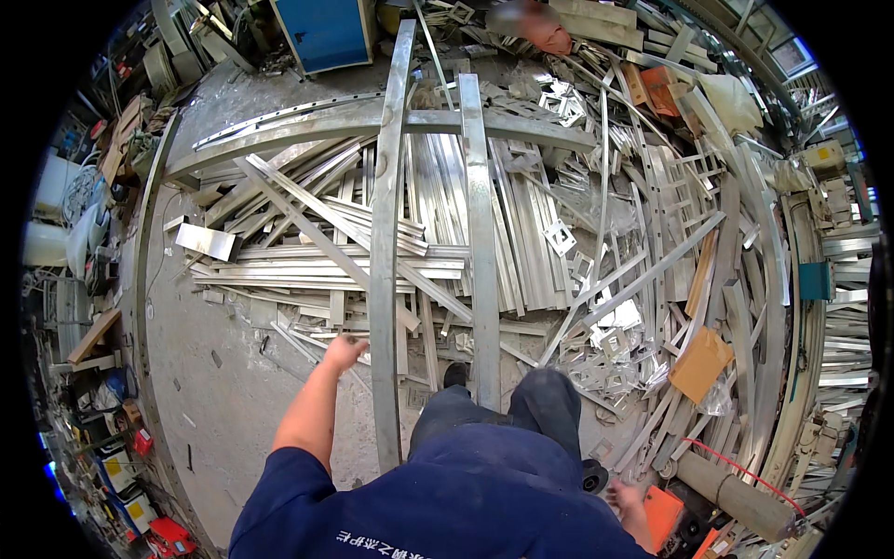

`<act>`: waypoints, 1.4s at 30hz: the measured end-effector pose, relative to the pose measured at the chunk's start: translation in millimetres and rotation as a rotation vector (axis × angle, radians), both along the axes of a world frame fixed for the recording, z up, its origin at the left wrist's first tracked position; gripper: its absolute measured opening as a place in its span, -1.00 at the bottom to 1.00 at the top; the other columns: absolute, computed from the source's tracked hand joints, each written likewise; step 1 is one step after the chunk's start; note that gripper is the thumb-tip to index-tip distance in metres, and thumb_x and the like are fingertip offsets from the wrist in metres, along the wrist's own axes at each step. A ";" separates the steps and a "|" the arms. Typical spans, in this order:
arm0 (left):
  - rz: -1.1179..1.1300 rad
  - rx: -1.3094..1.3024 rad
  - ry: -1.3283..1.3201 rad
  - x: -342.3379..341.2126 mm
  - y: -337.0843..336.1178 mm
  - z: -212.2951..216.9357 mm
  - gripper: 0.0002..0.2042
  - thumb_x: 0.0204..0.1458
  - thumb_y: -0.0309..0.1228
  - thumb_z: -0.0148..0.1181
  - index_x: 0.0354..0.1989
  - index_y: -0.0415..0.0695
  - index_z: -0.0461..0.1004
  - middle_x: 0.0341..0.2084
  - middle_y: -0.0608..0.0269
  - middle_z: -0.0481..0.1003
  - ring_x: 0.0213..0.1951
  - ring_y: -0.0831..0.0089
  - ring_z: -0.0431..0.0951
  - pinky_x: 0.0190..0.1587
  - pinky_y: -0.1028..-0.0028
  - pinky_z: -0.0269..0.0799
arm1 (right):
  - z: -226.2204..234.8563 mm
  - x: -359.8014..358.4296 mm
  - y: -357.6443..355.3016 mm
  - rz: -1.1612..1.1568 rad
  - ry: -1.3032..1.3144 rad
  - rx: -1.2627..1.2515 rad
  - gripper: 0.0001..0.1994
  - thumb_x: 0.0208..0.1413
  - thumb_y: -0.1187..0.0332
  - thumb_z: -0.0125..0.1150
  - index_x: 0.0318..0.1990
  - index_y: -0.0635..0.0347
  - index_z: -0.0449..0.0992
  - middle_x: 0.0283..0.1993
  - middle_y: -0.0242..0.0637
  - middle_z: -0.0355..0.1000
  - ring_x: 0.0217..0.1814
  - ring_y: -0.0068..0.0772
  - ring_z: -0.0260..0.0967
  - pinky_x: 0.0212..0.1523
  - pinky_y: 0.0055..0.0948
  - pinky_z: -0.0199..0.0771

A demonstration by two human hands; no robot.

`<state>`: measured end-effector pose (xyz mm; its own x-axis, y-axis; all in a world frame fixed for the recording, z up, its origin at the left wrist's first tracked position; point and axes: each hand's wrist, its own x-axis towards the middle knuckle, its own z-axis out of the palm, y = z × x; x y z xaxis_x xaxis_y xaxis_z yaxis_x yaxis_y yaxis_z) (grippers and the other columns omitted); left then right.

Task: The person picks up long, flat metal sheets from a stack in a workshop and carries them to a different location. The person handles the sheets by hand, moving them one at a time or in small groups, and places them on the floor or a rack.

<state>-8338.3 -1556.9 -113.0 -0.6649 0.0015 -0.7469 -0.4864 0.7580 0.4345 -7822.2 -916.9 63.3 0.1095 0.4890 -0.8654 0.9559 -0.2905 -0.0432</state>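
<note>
My left hand [345, 353] is out to the left of a long metal square tube [384, 279], close to its side but apart from it. Its fingers look curled in, and anything inside them is too small to name. My right hand [630, 501] is low at my right side, by a black round part [595, 477] and an orange flat-sided object [664, 514]. Its fingers are blurred. A second square tube [480, 233] runs alongside the first. Both lie across a thick metal crossbeam [531, 129] farther away.
Beneath the tubes lies a pile of silvery metal bars [438, 205]. Scrap and square plates [560, 237] litter the right, with a cardboard piece [700, 364]. A long rail [142, 279] borders the left floor. A blue cabinet [324, 35] stands at the back.
</note>
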 end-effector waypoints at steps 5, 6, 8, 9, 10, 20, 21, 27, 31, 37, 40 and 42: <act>-0.037 -0.044 0.119 -115.8 65.0 28.6 -0.41 -0.08 -0.07 0.32 -0.05 -0.39 0.49 -0.17 -0.17 0.57 -0.08 0.06 0.58 0.02 0.27 0.44 | -27.2 -58.2 13.3 0.584 0.001 -0.159 -0.56 0.17 0.12 0.22 0.00 0.36 0.51 -0.27 -0.20 0.54 -0.27 -0.21 0.47 -0.22 -0.26 0.47; -0.009 -0.012 0.096 -137.7 79.3 34.9 -0.41 -0.08 -0.08 0.32 -0.04 -0.39 0.49 -0.17 -0.16 0.57 -0.07 0.06 0.58 0.02 0.27 0.44 | -34.1 -76.0 26.8 0.788 0.132 -0.173 -0.56 0.17 0.12 0.23 -0.01 0.36 0.52 -0.24 -0.19 0.54 -0.25 -0.21 0.48 -0.20 -0.25 0.47; 0.057 0.045 0.054 -181.9 100.2 38.9 -0.42 -0.08 -0.09 0.32 -0.03 -0.38 0.47 -0.18 -0.15 0.57 -0.07 0.05 0.57 0.02 0.27 0.44 | -67.4 -139.3 48.8 0.138 -0.112 -0.138 -0.58 0.14 0.14 0.26 -0.01 0.33 0.54 -0.17 -0.15 0.55 -0.21 -0.22 0.51 -0.20 -0.25 0.49; 0.076 0.025 0.101 -200.7 101.5 32.0 -0.41 -0.08 -0.10 0.33 -0.01 -0.37 0.46 -0.18 -0.15 0.57 -0.06 0.05 0.57 0.03 0.26 0.44 | -81.0 -187.3 70.0 0.253 -0.064 -0.117 -0.59 0.14 0.14 0.25 -0.02 0.32 0.54 -0.19 -0.16 0.55 -0.24 -0.24 0.51 -0.24 -0.26 0.49; 0.095 0.005 0.146 -220.8 103.8 23.2 -0.41 -0.09 -0.11 0.33 0.00 -0.36 0.45 -0.18 -0.15 0.57 -0.05 0.05 0.56 0.03 0.25 0.44 | -95.6 -234.6 94.4 0.367 -0.016 -0.097 -0.60 0.14 0.15 0.25 -0.02 0.31 0.53 -0.20 -0.16 0.55 -0.26 -0.25 0.52 -0.28 -0.27 0.50; 0.159 -0.205 0.369 -562.0 211.7 -94.0 -0.12 -0.13 -0.04 0.40 0.30 -0.32 0.16 0.20 -0.22 0.29 0.25 -0.01 0.31 0.26 0.24 0.24 | -297.8 -899.6 273.9 1.161 0.408 0.349 -0.52 0.02 0.04 0.25 -0.13 0.34 0.56 -0.31 0.06 0.55 -0.21 -0.07 0.54 -0.15 -0.19 0.50; 0.190 -0.268 0.376 -599.5 215.1 -111.1 -0.09 -0.14 -0.01 0.39 0.30 -0.36 0.14 0.22 -0.25 0.26 0.27 -0.02 0.27 0.28 0.25 0.21 | -303.6 -982.4 249.8 0.966 0.396 0.250 -0.48 0.03 0.04 0.26 -0.03 0.34 0.51 -0.26 0.01 0.55 -0.21 -0.11 0.53 -0.14 -0.21 0.49; 0.035 -0.664 0.440 -777.6 255.3 -238.5 0.07 -0.09 0.15 0.29 0.35 -0.46 -0.09 0.28 -0.29 0.13 0.32 -0.05 0.15 0.32 0.21 0.13 | -340.3 -1363.3 118.6 1.063 0.887 0.192 -0.55 0.14 0.21 0.25 0.08 0.35 0.44 -0.15 -0.23 0.50 -0.21 -0.49 0.42 -0.16 -0.45 0.44; 0.034 -0.626 0.442 -827.5 292.8 -271.1 0.04 -0.05 0.12 0.24 0.36 -0.46 -0.13 0.25 -0.28 0.15 0.25 -0.09 0.19 0.25 0.15 0.19 | -389.8 -1518.9 42.1 0.942 1.202 0.139 -0.50 0.17 0.21 0.22 0.15 0.39 0.37 -0.01 -0.13 0.48 -0.02 -0.40 0.45 0.03 -0.46 0.43; 0.042 -0.614 0.539 -820.4 264.8 -274.3 0.01 -0.12 -0.06 0.36 0.34 -0.44 -0.10 0.13 -0.28 0.27 0.13 -0.12 0.31 0.17 0.11 0.26 | -537.3 -1631.1 -135.0 1.017 0.887 0.362 -0.07 -0.09 -0.11 0.38 0.24 0.52 0.19 0.17 0.22 0.33 0.23 0.04 0.31 0.25 -0.20 0.26; 0.061 -0.553 0.545 -825.2 264.5 -283.4 0.01 -0.17 -0.12 0.40 0.34 -0.45 -0.08 0.11 -0.30 0.28 0.13 -0.15 0.31 0.16 0.11 0.27 | -667.3 -1644.7 -137.9 1.180 0.535 0.496 0.14 -0.17 -0.19 0.38 0.28 0.65 -0.05 0.33 0.34 0.04 0.46 0.21 -0.09 0.37 -0.13 0.10; 0.081 -0.461 0.593 -837.4 266.9 -291.7 0.02 -0.19 -0.14 0.41 0.34 -0.45 -0.08 0.10 -0.28 0.28 0.11 -0.15 0.32 0.15 0.11 0.28 | -729.4 -1647.7 -109.9 1.185 0.357 0.668 0.08 -0.11 -0.18 0.35 0.26 0.68 0.00 0.35 0.34 0.04 0.44 0.18 -0.06 0.34 -0.13 0.13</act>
